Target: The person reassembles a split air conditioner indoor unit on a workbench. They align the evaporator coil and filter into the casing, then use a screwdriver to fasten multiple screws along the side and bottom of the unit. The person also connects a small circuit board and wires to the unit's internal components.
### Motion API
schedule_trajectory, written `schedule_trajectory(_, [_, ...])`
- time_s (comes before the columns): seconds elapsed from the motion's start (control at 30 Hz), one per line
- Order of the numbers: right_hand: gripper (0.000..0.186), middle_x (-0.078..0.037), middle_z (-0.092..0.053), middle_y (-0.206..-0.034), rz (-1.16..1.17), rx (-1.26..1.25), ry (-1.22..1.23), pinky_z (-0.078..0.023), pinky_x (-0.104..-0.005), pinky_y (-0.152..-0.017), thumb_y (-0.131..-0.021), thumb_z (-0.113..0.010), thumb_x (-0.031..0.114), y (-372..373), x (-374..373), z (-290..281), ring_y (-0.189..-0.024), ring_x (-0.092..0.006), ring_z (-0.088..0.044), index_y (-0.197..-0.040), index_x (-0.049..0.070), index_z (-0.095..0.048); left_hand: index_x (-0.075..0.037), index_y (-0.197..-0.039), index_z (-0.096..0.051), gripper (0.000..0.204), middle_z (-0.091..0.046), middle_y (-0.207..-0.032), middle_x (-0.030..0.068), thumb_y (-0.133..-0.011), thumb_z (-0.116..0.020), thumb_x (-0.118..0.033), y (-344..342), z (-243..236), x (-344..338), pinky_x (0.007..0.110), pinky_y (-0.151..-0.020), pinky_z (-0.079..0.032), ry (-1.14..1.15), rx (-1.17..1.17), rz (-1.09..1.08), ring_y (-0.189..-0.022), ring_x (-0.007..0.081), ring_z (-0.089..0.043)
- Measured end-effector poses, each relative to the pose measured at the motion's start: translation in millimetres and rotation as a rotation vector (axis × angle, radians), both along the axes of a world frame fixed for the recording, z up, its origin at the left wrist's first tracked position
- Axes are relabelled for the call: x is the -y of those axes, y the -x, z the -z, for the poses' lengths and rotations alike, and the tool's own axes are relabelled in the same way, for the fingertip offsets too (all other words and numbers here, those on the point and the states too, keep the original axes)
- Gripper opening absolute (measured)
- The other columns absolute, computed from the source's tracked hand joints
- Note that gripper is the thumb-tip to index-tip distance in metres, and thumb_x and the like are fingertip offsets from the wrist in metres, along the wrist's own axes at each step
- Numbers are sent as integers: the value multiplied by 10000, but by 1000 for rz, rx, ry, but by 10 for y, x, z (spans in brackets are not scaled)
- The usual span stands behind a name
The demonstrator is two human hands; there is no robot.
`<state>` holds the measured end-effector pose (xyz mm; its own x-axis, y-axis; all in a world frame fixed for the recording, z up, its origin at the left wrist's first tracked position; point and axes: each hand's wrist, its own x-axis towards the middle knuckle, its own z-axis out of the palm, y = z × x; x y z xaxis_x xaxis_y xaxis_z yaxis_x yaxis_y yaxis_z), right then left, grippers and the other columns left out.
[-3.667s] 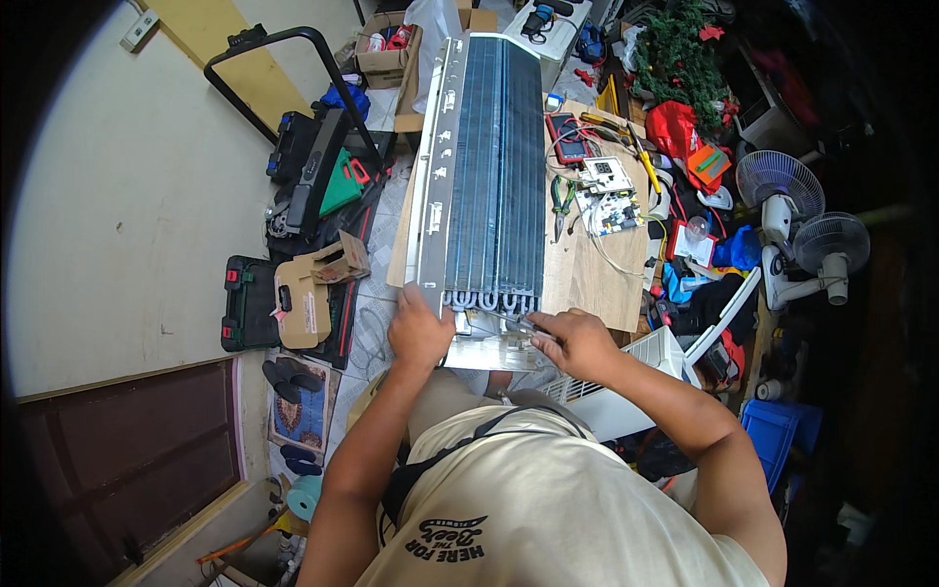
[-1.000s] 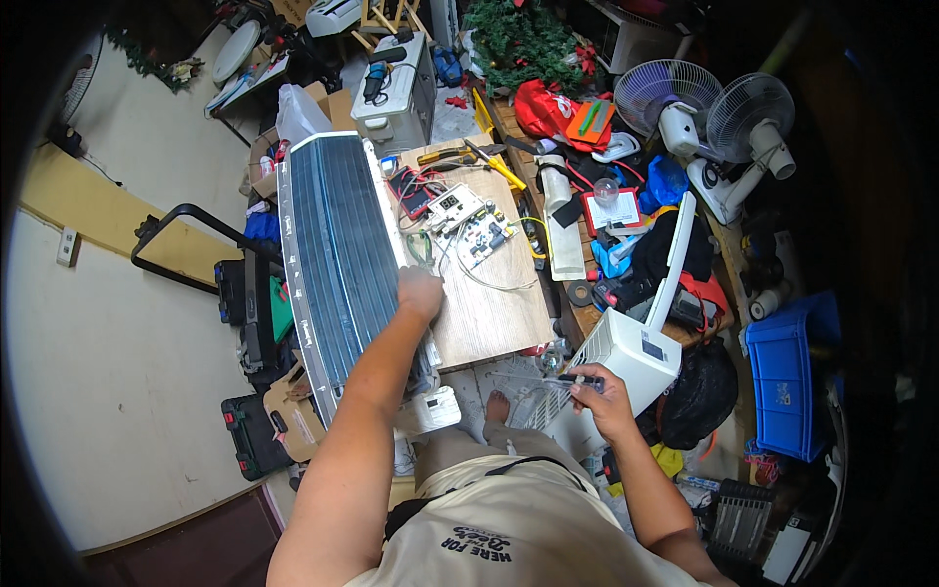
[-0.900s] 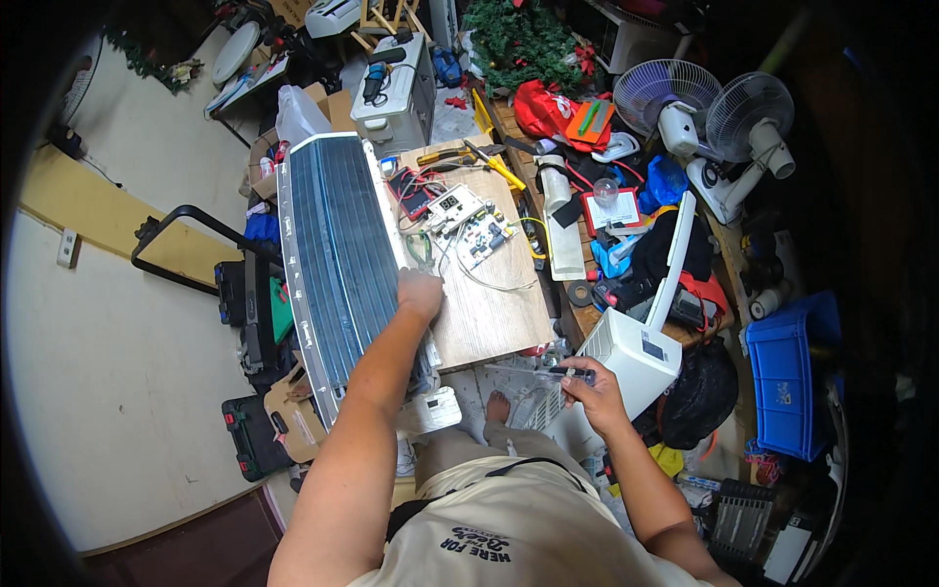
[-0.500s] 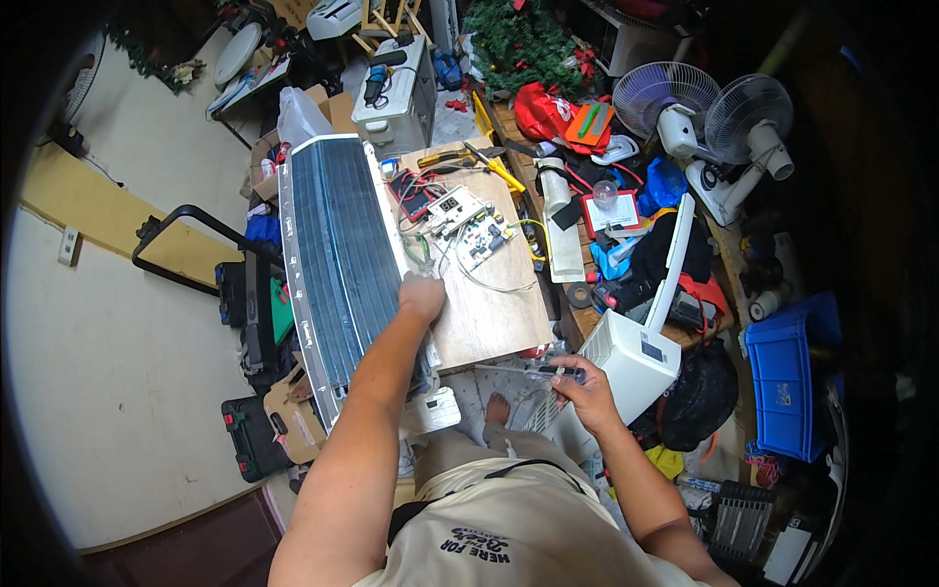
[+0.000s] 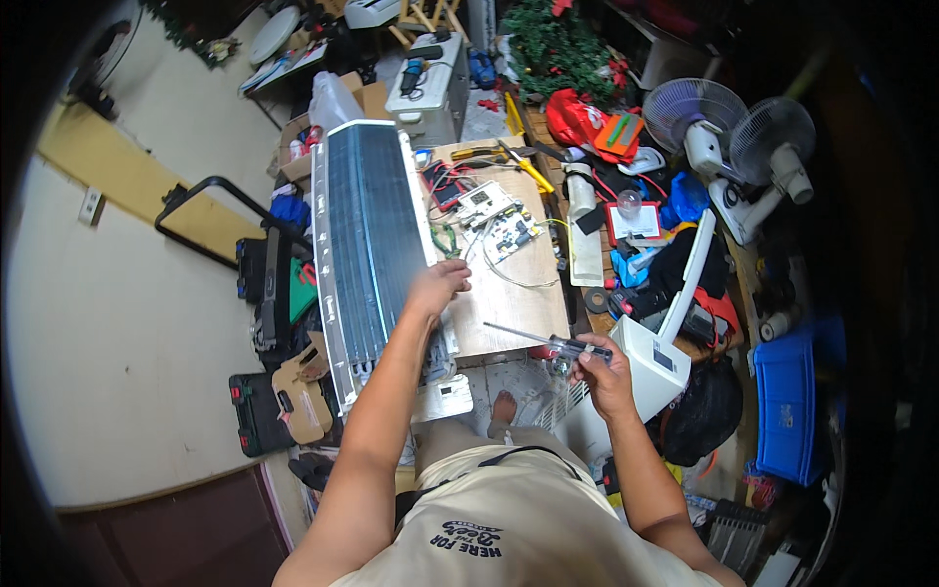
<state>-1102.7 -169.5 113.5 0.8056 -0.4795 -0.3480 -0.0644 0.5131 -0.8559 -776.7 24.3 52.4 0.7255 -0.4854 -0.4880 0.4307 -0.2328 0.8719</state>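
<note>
My right hand (image 5: 603,377) grips a screwdriver (image 5: 565,345) by its dark, partly clear handle, with the shaft pointing left over the front edge of the wooden board (image 5: 499,318). Fingers loosely stretched and nothing visible in them, my left hand (image 5: 442,284) hovers at the board's left side, beside the finned coil of an air conditioner indoor unit (image 5: 367,225). Just beyond it lies a green-handled tool (image 5: 445,242). Farther back on the board are a circuit board (image 5: 514,235) with wires, a white display module (image 5: 484,203) and a red-and-black multimeter (image 5: 445,186).
Yellow-handled tools (image 5: 528,168) lie at the board's far edge. A white appliance housing (image 5: 650,377) stands near my right hand. Two fans (image 5: 699,122), a blue crate (image 5: 787,406) and cluttered items fill the right. A black-and-green tool case (image 5: 256,416) sits at left.
My left hand has lifted back from near the green-handled tool, its fingers now showing. My right hand has raised the screwdriver, its tip now over the board. The whole view has shifted slightly.
</note>
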Motion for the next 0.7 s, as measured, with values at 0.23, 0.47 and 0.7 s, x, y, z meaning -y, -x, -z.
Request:
schedule_trajectory(0.23, [388, -126, -755, -966, -195, 189, 185, -619, -332, -751, -995, -775, 152, -366, -235, -361, -814, -171, -718, -1307, -44, -653, -15, -1347, -615, 348, -709, -1205, 112, -1019, -639, 96, 896, -295, -907, 311, -927, -671, 708, -504, -480, -1156, 250, -744])
schedule_trajectory(0.47, [378, -131, -766, -990, -415, 147, 306, -626, -332, -770, -972, -788, 151, -711, -589, -493, -823, -179, -743, -1279, -37, -674, -72, -1279, -676, 283, -743, -1131, 47, -1038, -637, 71, 1352, -251, -1564, 367, -1028, -658, 1011, -558, -674, -1260, 259, -715])
schedule_trajectory(0.7, [357, -131, -770, -994, -511, 69, 257, -635, -339, -768, -970, -768, 123, -745, -754, -549, -813, -183, -744, -1273, -38, -671, -91, -1217, -676, 244, -723, -1102, 25, -1036, -621, 63, 1692, -120, -1821, 358, -1049, -642, 1054, -556, -791, -1265, 228, -715])
